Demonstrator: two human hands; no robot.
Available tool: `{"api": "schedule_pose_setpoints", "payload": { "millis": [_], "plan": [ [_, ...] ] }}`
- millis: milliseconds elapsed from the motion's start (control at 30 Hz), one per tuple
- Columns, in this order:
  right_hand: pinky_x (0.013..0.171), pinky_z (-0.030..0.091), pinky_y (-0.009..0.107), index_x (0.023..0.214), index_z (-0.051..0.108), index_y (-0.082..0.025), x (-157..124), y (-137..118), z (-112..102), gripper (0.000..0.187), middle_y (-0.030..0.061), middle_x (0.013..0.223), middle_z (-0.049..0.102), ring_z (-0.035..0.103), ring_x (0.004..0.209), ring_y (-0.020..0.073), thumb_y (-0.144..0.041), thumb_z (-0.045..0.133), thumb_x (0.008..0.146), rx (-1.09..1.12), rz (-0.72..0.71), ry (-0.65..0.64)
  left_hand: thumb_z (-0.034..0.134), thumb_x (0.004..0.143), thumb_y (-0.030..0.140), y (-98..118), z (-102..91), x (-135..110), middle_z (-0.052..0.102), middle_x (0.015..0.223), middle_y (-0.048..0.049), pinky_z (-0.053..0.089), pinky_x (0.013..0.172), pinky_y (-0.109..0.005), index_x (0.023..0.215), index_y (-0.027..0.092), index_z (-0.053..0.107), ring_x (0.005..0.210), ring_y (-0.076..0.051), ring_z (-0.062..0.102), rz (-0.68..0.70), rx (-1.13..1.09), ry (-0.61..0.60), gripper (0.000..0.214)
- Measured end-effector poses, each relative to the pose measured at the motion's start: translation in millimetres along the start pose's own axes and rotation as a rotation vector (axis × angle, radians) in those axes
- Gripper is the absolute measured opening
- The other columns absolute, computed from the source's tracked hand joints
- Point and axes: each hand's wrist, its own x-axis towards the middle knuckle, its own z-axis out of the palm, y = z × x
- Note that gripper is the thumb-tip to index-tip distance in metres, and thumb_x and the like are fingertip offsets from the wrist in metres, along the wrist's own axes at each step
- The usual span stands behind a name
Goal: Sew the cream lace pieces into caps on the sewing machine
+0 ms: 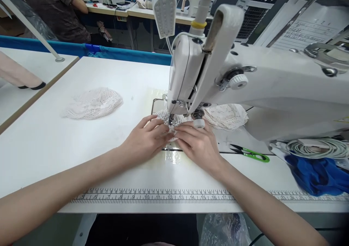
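Observation:
A white lace piece (174, 119) lies under the presser foot (171, 119) of a white sewing machine (188, 68). My left hand (148, 137) is at its left side, fingers bent and closed on the lace close to the needle. From the right, my right hand (197, 140) also has its fingers closed on the lace, the fingertips of both hands almost meeting before the foot. My fingers hide part of the lace. Beyond my right hand, more lace pieces (227, 116) lie under the machine arm. Another pile of white lace (95, 102) sits on the table to the left.
Green-handled thread snips (251, 154) lie right of my right hand. Coiled cord (317, 148) and blue cloth (319, 175) sit at the far right. A printed ruler (163, 196) runs along the front edge. Another person (58, 13) is at the back left.

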Motion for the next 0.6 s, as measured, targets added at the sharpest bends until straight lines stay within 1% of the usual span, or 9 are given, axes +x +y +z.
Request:
{"api": "schedule_pose_setpoints", "payload": {
  "millis": [67,167,233,333,500,600],
  "plan": [
    [0.109,0.037,0.044,0.091,0.072,-0.020,-1.9,-1.4,-0.2,0.014,0.0002,0.102,0.076,0.068,0.091,0.0176,-0.016,0.058,0.092,-0.044,-0.049,0.005,0.055,0.094,0.021,6.3,-1.0,-4.0,0.072,0.111,-0.0043,0.043,0.101,-0.042,0.111,0.020,0.069,0.107,-0.022,0.060,0.037,0.090,-0.005,0.021],
    [0.106,0.042,0.045,0.093,0.072,-0.019,-3.0,-1.2,-0.7,0.014,-0.0004,0.102,0.076,0.069,0.090,0.0177,-0.015,0.058,0.093,-0.057,-0.065,-0.011,0.052,0.097,0.025,11.2,-4.9,-6.5,0.070,0.118,-0.0076,0.043,0.101,-0.041,0.119,0.015,0.064,0.114,-0.021,0.060,0.034,0.150,-0.062,0.027],
    [0.102,0.046,0.044,0.094,0.072,-0.019,-3.0,-0.2,-1.4,0.015,0.0001,0.102,0.076,0.069,0.089,0.0179,-0.015,0.058,0.092,-0.032,-0.057,-0.030,0.051,0.098,0.027,11.9,-6.7,-7.2,0.070,0.117,-0.0091,0.043,0.101,-0.041,0.122,0.014,0.062,0.116,-0.022,0.060,0.029,0.158,-0.084,0.029],
    [0.098,0.051,0.044,0.095,0.073,-0.019,-2.5,1.3,-2.4,0.016,0.0010,0.101,0.076,0.069,0.091,0.0186,-0.012,0.059,0.091,0.006,-0.047,-0.057,0.051,0.098,0.029,11.1,-7.0,-7.6,0.071,0.117,-0.0102,0.043,0.101,-0.043,0.121,0.013,0.063,0.117,-0.023,0.061,0.038,0.163,-0.074,0.030],
    [0.097,0.052,0.042,0.095,0.072,-0.020,-2.3,1.9,-1.5,0.016,0.0004,0.100,0.076,0.069,0.093,0.0181,-0.013,0.058,0.092,0.010,-0.029,-0.071,0.051,0.098,0.031,7.8,-3.1,-7.3,0.072,0.114,-0.0102,0.042,0.102,-0.044,0.119,0.013,0.063,0.117,-0.023,0.062,0.025,0.122,-0.076,0.030],
    [0.097,0.052,0.041,0.096,0.071,-0.019,-2.5,2.5,0.3,0.015,0.0006,0.097,0.077,0.069,0.093,0.0180,-0.016,0.057,0.094,-0.008,-0.015,-0.056,0.050,0.098,0.031,4.9,-1.0,-7.0,0.071,0.115,-0.0106,0.042,0.102,-0.046,0.120,0.013,0.063,0.118,-0.024,0.061,0.018,0.106,-0.069,0.031]
  ]
}}
